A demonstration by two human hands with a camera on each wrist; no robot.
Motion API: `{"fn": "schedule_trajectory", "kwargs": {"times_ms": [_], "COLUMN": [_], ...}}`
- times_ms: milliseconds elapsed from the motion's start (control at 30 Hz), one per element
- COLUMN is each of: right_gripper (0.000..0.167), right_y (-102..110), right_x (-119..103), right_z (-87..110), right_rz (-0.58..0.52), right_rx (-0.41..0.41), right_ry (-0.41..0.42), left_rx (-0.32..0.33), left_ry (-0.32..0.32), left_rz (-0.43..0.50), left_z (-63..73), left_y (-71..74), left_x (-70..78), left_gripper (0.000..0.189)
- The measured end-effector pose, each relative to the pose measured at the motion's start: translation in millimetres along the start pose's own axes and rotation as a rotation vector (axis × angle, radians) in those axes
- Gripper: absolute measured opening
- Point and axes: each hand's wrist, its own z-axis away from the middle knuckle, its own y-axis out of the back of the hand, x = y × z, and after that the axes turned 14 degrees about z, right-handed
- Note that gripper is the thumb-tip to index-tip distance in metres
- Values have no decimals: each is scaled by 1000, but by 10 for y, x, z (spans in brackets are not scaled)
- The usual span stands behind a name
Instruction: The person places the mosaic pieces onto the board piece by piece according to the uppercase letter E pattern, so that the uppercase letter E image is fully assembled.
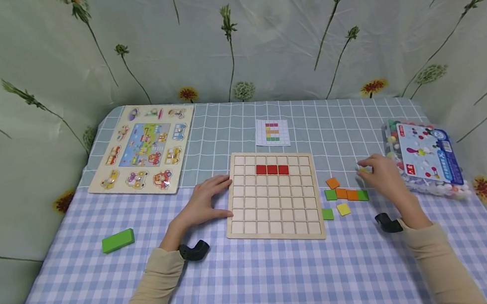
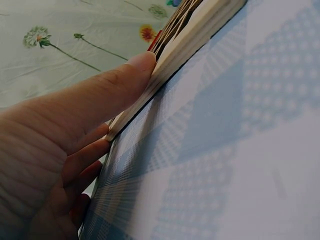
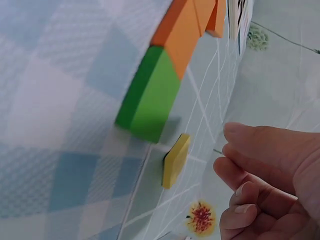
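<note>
A wooden grid board (image 1: 278, 228) lies mid-table with three red tiles (image 1: 272, 170) in a row near its top. My left hand (image 1: 212, 195) lies flat against the board's left edge (image 2: 190, 55), its thumb (image 2: 125, 75) and fingers straight. My right hand (image 1: 374, 169) hovers by a small yellow tile (image 1: 364, 170) right of the board. In the right wrist view the fingers (image 3: 250, 200) are loosely curled and stay just clear of that yellow tile (image 3: 175, 160). Beside it lie a green tile (image 3: 150, 102) and orange tiles (image 3: 185, 30).
More loose tiles, orange (image 1: 332, 183), green (image 1: 330, 194) and yellow (image 1: 343, 209), lie right of the board. A pattern card (image 1: 272, 132) lies behind it. A vehicle puzzle (image 1: 144, 148) is at the back left, a green block (image 1: 118, 240) at the left, a peg box (image 1: 424, 159) at the right.
</note>
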Motion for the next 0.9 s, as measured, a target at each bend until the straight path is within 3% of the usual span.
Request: {"fn": "schedule_trajectory", "kwargs": {"times_ms": [500,733,900], "right_gripper": [27,31,31], "right_y": [-60,-106,-130], "right_x": [70,56,40], "right_z": [33,28,9], "right_rz": [16,10,49], "right_rx": [23,-64,-81], "right_ry": [-42,-100,-98], "left_rx": [4,14,14], "left_ry": [-38,-54,-51], "left_rz": [-2,2,4], "left_z": [15,21,21], "left_y": [10,6,5], "left_x": [3,18,14], "left_gripper": [83,82,82]}}
